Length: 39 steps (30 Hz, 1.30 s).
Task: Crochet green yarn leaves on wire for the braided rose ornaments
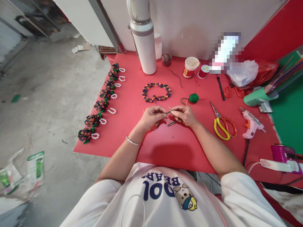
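Over the red table, both my hands are closed in a pinch, fingertips almost meeting. Between them runs a short length of green yarn (168,112). My left hand (152,117) grips its left end; my right hand (185,115) pinches the right end. A thin silver tip (169,107), of a hook or a needle, pokes up by the right fingertips; the rest of it is hidden. Dark green strands hang below the right hand. Just beyond lie a green yarn ball (193,98) and a braided multicolour yarn ring (157,84).
Yarn roses (100,105) with white bead loops (112,110) line the left table edge. At the back stand a white bottle (147,47), a multicolour yarn ball (166,59) and a paper cup (189,72). Scissors (222,128) and a pink glue gun (251,123) lie right.
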Tool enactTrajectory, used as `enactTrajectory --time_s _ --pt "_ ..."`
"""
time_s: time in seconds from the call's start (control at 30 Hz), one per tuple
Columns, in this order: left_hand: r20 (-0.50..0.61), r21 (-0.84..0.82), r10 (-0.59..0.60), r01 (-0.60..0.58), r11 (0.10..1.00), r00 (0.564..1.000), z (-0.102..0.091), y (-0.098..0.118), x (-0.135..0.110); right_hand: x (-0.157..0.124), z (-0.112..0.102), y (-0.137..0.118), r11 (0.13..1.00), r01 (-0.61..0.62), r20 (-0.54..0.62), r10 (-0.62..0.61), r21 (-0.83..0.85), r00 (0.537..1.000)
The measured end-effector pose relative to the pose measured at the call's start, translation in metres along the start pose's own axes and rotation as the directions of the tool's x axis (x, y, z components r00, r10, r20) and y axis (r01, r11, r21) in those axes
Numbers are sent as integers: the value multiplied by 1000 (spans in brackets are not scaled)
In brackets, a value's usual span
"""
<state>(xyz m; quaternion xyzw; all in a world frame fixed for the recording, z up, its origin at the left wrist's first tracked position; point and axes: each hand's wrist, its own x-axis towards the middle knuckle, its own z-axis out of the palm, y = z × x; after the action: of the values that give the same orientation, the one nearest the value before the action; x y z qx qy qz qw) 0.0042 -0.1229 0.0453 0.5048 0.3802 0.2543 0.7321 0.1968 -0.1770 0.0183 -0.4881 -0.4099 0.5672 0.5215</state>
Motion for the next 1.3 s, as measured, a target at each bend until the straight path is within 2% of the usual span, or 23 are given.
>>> enactTrajectory --time_s 0.07,0.23,0.9,1.3 --pt "9 8 -41 41 999 999 1 2 -1 0 0 -1 1000 -6 0 6 -1 1000" --pt "-44 16 12 -12 1000 999 3 6 -1 0 1 -3 1000 -17 5 17 -4 1000" --pt "-102 63 -36 42 997 994 -7 12 -2 0 2 0 999 -30 -38 31 26 999" --pt "-71 120 -38 46 992 997 -16 15 -3 -1 3 -5 1000 -16 -23 16 15 1000"
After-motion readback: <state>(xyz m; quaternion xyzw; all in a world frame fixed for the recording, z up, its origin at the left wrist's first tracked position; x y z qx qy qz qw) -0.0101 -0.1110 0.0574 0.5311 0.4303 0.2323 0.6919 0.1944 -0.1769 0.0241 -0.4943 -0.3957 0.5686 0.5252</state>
